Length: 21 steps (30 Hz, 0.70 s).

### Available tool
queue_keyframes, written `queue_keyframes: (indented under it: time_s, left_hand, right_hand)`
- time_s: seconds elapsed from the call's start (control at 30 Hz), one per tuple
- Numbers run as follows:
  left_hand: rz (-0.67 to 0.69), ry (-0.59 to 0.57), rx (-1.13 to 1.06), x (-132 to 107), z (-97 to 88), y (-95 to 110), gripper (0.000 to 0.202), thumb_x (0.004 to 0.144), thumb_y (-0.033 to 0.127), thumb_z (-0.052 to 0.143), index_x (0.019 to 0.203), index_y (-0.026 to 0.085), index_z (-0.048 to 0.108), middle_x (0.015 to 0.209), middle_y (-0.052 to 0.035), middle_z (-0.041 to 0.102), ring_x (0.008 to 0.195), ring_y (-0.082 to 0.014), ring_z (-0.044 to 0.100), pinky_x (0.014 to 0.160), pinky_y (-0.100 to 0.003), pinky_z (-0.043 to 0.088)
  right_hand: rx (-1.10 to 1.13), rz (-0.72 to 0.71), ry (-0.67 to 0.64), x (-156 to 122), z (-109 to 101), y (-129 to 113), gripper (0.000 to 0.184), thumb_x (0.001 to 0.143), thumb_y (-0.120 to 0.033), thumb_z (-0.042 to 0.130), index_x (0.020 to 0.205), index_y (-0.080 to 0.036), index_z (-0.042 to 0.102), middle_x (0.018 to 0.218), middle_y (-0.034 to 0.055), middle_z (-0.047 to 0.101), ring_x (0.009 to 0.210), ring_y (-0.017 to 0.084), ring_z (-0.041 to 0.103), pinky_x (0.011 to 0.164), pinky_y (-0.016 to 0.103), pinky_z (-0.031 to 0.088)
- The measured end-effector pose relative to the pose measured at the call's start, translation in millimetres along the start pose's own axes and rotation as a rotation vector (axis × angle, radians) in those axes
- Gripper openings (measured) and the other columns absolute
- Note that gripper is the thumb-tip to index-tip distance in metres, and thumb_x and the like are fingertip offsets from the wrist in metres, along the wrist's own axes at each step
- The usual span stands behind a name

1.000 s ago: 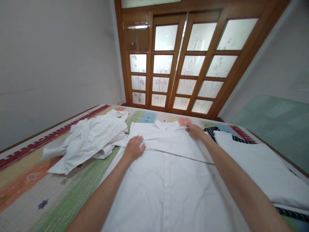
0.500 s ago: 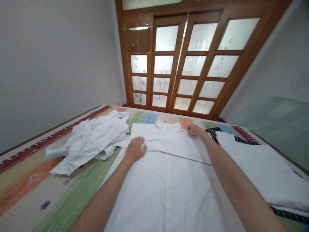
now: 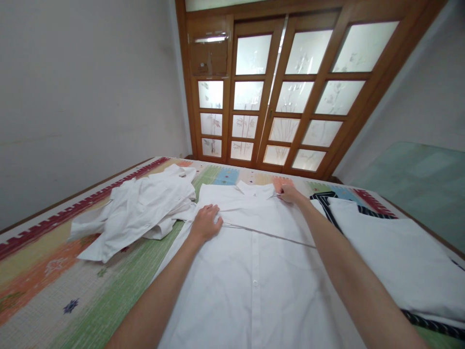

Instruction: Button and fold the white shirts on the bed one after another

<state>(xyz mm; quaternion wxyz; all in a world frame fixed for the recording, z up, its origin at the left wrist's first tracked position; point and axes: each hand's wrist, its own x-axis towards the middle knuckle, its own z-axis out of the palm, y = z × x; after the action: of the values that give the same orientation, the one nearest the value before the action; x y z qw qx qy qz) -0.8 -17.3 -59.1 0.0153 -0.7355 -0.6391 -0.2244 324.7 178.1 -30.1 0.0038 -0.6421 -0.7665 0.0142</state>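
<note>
A white button-up shirt [image 3: 232, 276] lies spread in front of me, its button strip running down the middle and its collar [image 3: 250, 188] at the far end. A sleeve is folded across the chest. My left hand [image 3: 206, 222] rests on the left part of the shirt by that fold, fingers stretched out and slightly bent. At the far right shoulder, beside the collar, my right hand [image 3: 288, 194] pinches the shirt's edge between thumb and fingers.
To the left lies a crumpled white shirt [image 3: 140, 203]. Folded white garments with black striped trim [image 3: 395, 252] are stacked on the right. Everything lies on a colourful patterned cover [image 3: 47, 295]. Wooden sliding doors [image 3: 269, 121] stand beyond, with a wall [image 3: 90, 87] on the left.
My right hand has shifted slightly left, closer to the collar, still pinching the shirt. My left hand stays in place on the cloth. The view has moved a little.
</note>
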Motion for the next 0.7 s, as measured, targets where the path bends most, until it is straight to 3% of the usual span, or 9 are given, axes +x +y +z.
queue_keyframes:
  time_s: [0.1,0.2,0.27,0.53,0.7]
  left_hand:
    - [-0.002,-0.006,0.004,-0.2,0.3,-0.5,0.034,0.085,0.025,0.051,0.117,0.018,0.062,0.127,-0.0108,0.064,0.126,-0.0248,0.052,0.108,-0.04,0.04]
    - [-0.001,-0.005,0.007,-0.5,2.0,-1.9,0.034,0.086,0.026,0.051,0.117,0.018,0.062,0.128,-0.0106,0.063,0.126,-0.0245,0.052,0.109,-0.039,0.04]
    - [0.004,0.004,-0.001,-0.6,3.5,-2.9,0.034,0.086,0.026,0.051,0.117,0.018,0.062,0.128,-0.0106,0.063,0.126,-0.0248,0.052,0.108,-0.04,0.04]
    - [0.013,0.026,0.008,0.6,7.6,-4.1,0.035,0.085,0.025,0.051,0.117,0.017,0.062,0.125,-0.0114,0.065,0.125,-0.0242,0.052,0.108,-0.04,0.04]
    - [0.007,0.022,0.007,0.9,8.1,-4.6,0.035,0.086,0.026,0.05,0.117,0.016,0.062,0.126,-0.0108,0.064,0.125,-0.0239,0.052,0.108,-0.039,0.04]
  right_hand:
    - [-0.007,0.013,0.036,-4.4,3.1,-3.4,0.012,0.086,-0.022,0.061,0.091,-0.016,0.07,0.103,0.0103,0.07,0.095,0.021,0.063,0.072,0.024,0.043]
    - [-0.049,0.078,0.137,-14.0,3.5,0.9,0.023,0.091,-0.035,0.058,0.101,-0.016,0.067,0.106,0.0132,0.068,0.096,0.024,0.063,0.073,0.029,0.043]
    - [-0.098,0.112,0.182,-20.4,2.2,9.6,0.03,0.091,-0.044,0.056,0.097,-0.016,0.067,0.104,0.0149,0.068,0.096,0.027,0.062,0.074,0.032,0.043]
    - [-0.077,-0.045,0.012,-22.9,-7.2,65.5,0.022,0.087,-0.036,0.06,0.089,-0.016,0.069,0.093,0.0099,0.071,0.084,0.022,0.063,0.068,0.027,0.042]
    - [-0.083,-0.072,0.005,-26.9,-8.3,78.1,0.017,0.088,-0.029,0.058,0.089,-0.016,0.069,0.091,0.0099,0.071,0.084,0.022,0.063,0.07,0.027,0.042]
